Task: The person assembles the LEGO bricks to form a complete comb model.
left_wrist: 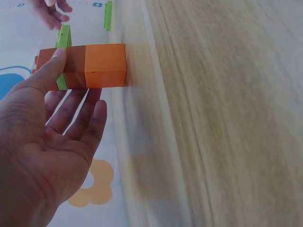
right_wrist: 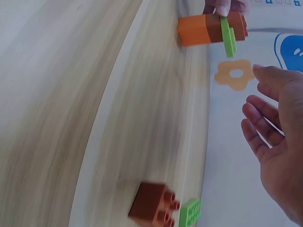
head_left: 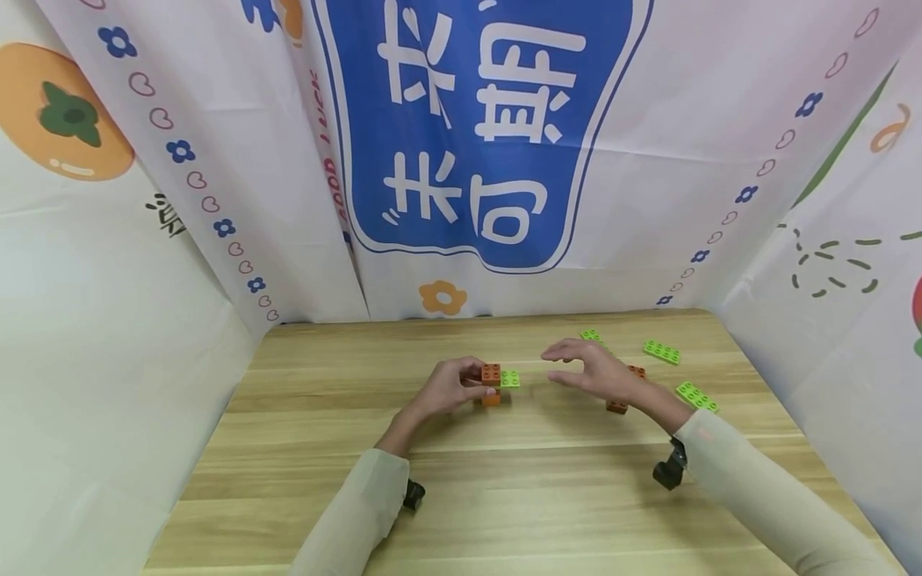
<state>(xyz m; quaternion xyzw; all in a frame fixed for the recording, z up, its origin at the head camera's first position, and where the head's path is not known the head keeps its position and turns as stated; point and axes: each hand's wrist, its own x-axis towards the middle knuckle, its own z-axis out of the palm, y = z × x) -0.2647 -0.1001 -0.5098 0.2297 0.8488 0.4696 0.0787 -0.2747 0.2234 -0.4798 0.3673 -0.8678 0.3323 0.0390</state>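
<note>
My left hand grips a small stack of toy building bricks, thumb on the near side. At its bottom is an orange brick. Brown bricks sit above, with a flat green brick between them jutting out toward the right. To the right of the stack, my right hand hovers with thumb and fingers spread apart, holding nothing. The right wrist view shows that same gap between its fingers and the green brick's free end.
Loose brown bricks lie under and beside the right forearm. Flat green bricks are scattered at the table's right side, one close to the right sleeve. A printed cloth hangs behind the wooden table.
</note>
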